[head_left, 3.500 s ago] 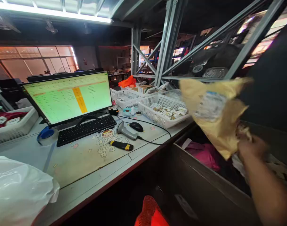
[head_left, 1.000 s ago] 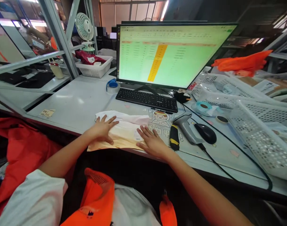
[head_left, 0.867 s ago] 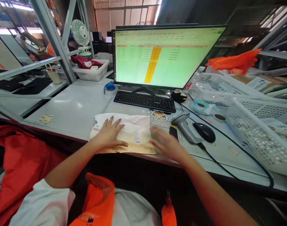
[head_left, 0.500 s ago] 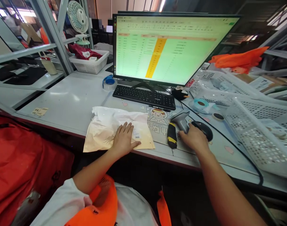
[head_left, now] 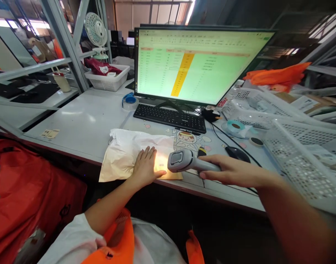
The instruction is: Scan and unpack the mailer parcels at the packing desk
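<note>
Right hand [head_left: 225, 169] is gripping a grey plastic scanner [head_left: 181, 160], lighting the small printed barcode [head_left: 161, 165]
Left hand [head_left: 144, 168] is lying flat, pressing the crinkled cream paper mailer [head_left: 122, 154] onto the white desk [head_left: 79, 123]; keeping it smooth is probably helping.

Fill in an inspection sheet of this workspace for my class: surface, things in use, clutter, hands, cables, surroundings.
Surface: pale grey desk; cartoon-printed mat under the black keyboard.
Things in use: crumpled cream paper mailer lying flat; grey handheld barcode scanner before its brightly lit label.
Clutter: black-and-yellow handled tool, partly hidden; black mouse; blue plastic tape dispenser; white perforated plastic basket at right.
Hands: left hand spread on the mailer; right hand gripping the scanner.
Cables: black cables run from near the monitor towards the mouse and right forearm.
Surroundings: wide black-framed monitor showing a green spreadsheet; grey metal frame; pale fan; red fabric at left.
</note>
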A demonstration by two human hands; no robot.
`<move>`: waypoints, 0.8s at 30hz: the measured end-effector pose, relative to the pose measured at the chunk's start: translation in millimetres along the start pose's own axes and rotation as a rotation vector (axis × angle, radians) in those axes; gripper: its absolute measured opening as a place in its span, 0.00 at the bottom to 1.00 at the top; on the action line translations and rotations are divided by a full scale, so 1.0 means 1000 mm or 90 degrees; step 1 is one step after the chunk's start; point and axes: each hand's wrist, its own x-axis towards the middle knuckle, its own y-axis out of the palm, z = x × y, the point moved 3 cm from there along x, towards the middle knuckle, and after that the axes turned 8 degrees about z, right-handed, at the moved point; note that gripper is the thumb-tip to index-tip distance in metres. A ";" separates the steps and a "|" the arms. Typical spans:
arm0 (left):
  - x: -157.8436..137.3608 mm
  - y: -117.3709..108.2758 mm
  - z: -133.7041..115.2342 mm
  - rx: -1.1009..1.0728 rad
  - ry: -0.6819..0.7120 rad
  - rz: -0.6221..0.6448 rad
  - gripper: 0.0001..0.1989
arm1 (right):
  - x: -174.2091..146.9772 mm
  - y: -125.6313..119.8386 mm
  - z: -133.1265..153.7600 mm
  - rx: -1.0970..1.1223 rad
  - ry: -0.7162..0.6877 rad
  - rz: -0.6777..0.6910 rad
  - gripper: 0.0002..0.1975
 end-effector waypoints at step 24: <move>-0.002 0.005 -0.003 0.038 0.020 -0.044 0.40 | 0.095 -0.054 -0.097 -0.219 0.294 -0.464 0.29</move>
